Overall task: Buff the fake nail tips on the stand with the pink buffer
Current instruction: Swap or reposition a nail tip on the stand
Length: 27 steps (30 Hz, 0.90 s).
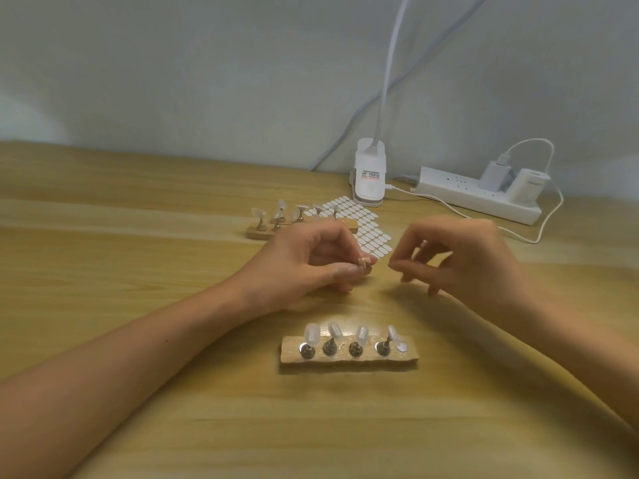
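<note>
1. Head view, hands. Pinching a small gold peg (363, 263) between thumb and fingertips of the left hand (311, 261), over the middle of the desk (138, 426), remaining fingers curled in. Just beside it, on the right hand (463, 257): fingers curled, thumb and forefinger drawn together. Impossible to tell whether anything sits in that pinch.
2. Same view, task's things. Four nail tips (313, 331) standing on pegs along the near stand (349, 357), toward the desk's front edge, below both hands, with the spot at its right end bare. No pink buffer anywhere in view.
3. Risks, as a judgement. Easy to fumble so small a peg from a fingertip pinch and lose it rolling across the desk. Easy also to sweep a forearm into the near stand and knock tips loose.
4. Surface and room. Pale wood-grain desk. Toward the back edge, a far stand (257, 233), a sheet of white tabs (366, 216), a lamp base (370, 181) and a power strip (449, 191), against a plain wall (173, 63).
</note>
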Available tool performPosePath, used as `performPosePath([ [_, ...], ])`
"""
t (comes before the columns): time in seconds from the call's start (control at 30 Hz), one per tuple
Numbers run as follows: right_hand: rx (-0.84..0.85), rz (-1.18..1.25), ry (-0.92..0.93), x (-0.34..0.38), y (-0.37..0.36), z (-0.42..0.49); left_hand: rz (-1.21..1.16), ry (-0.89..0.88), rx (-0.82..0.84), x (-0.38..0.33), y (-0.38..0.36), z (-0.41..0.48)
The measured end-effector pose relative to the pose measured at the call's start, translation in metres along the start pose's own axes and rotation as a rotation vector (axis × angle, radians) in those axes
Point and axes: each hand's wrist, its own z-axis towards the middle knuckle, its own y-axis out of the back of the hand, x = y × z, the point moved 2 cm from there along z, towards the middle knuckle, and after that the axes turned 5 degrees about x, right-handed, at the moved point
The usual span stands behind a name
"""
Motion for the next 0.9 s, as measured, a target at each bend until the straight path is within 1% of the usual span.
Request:
performPosePath([
  [0.07,-0.041,-0.132,0.091,0.009,-0.005,0.011,-0.148,0.080,0.030,0.001,0.003,0.001],
  [0.17,-0.060,-0.296,0.129,0.016,-0.015,0.020,-0.403,0.147,0.024,0.003,0.010,0.002],
  [0.3,-0.113,-0.437,0.221,0.019,-0.019,0.019,-0.543,0.154,0.036,0.006,0.015,0.004],
  [0.37,-0.124,-0.446,0.233,0.019,-0.017,0.018,-0.585,0.164,0.050,0.007,0.016,0.005],
  [0.53,-0.081,-0.227,0.162,0.016,-0.011,0.021,-0.538,0.191,0.092,0.006,0.017,0.004],
  [0.67,0.049,-0.034,0.196,0.016,-0.001,0.024,-0.496,0.208,0.165,0.004,0.017,0.003],
  [0.73,0.089,0.022,0.214,0.018,0.000,0.023,-0.503,0.211,0.189,0.004,0.017,0.003],
  [0.8,0.081,0.048,0.219,0.019,-0.002,0.022,-0.508,0.211,0.201,0.004,0.017,0.003],
  [0.9,0.021,0.127,0.144,0.016,-0.005,0.019,-0.534,0.202,0.198,0.003,0.018,0.002],
])
